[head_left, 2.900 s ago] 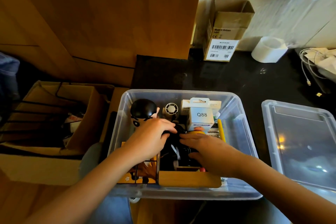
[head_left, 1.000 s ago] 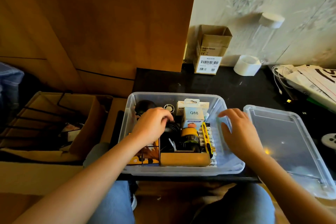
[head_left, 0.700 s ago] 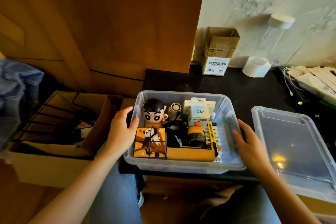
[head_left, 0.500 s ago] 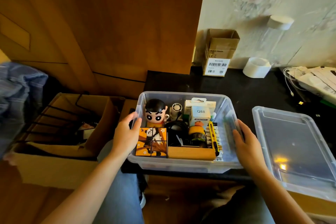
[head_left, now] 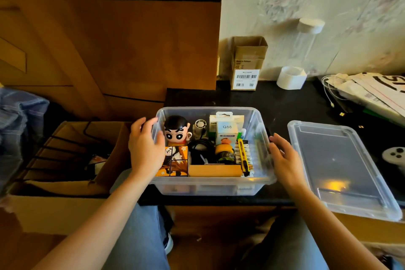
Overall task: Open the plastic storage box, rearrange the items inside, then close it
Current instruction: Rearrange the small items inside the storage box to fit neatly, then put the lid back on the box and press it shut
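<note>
The clear plastic storage box (head_left: 208, 188) stands open on the black table's front edge. Inside are a cartoon figurine (head_left: 176, 130), an orange picture cube (head_left: 175, 161), a black cable (head_left: 200, 149), a white Q88 mini fan carton (head_left: 226, 130), a yellow utility knife (head_left: 243, 156), batteries and a wooden block (head_left: 215, 170). My left hand (head_left: 144, 147) hovers at the box's left rim with relaxed fingers, holding nothing. Just outside the right rim is my right hand (head_left: 285, 155), fingers straight. The clear lid (head_left: 337, 166) lies flat to the right of the box.
A large cardboard box (head_left: 65, 160) with black wire racks sits low on the left. Against the far wall stand a small barcode carton (head_left: 246, 66), a white tape roll (head_left: 290, 78) and a clear bottle (head_left: 306, 37). Papers and a white cable (head_left: 372, 92) lie at the right.
Both hands came out of the box's contents and went to its two sides. They held the side walls half a second ago; now their fingers have loosened off the rims.
</note>
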Tool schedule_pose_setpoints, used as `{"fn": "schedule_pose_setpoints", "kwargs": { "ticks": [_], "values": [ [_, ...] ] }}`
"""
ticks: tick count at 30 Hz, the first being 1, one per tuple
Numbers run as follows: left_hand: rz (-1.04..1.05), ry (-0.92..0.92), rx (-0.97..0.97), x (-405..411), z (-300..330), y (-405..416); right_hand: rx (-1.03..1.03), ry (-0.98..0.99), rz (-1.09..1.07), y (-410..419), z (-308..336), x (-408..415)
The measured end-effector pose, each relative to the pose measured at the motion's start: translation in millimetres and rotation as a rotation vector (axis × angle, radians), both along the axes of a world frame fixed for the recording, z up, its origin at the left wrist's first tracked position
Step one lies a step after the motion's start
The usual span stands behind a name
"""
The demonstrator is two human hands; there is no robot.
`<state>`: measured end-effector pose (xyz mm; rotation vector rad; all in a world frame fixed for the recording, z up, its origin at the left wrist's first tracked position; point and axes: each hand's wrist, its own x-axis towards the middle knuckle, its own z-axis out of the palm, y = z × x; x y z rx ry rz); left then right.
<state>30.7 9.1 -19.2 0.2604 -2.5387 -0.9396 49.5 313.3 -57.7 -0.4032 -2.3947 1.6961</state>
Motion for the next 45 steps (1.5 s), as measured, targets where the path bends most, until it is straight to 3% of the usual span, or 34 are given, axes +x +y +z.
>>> {"fn": "schedule_pose_setpoints", "kwargs": {
  "ticks": [2,6,10,13,16,23,28,35,38,45],
  "values": [
    [-0.137,0.116,-0.001,4,11,24,0.005,0.024,-0.102,15,-5,8],
    [-0.45,0.124,0.103,11,27,94,-0.108,-0.019,-0.35,59,-25,40],
    [-0.678,0.042,0.189,20,26,159,-0.124,-0.237,-0.597,105,-58,81],
    [-0.751,-0.029,0.188,26,20,189,-0.252,-0.394,-0.601,120,-76,104],
    [-0.767,-0.072,0.146,31,16,207,-0.393,-0.436,-0.567,126,-81,113],
    [-0.768,-0.126,0.12,34,13,216,-0.608,-0.317,-0.634,130,-69,109],
    [-0.785,-0.118,0.127,31,12,216,-0.818,-0.105,-0.631,124,-43,100],
    [-0.808,-0.134,0.212,21,17,219,-0.755,0.157,-0.544,105,3,96],
    [-0.771,-0.192,0.35,14,23,215,-0.754,0.241,-0.424,101,21,96],
    [-0.502,-0.251,0.953,-8,53,176,-0.754,0.275,-0.139,86,57,79]
  ]
}}
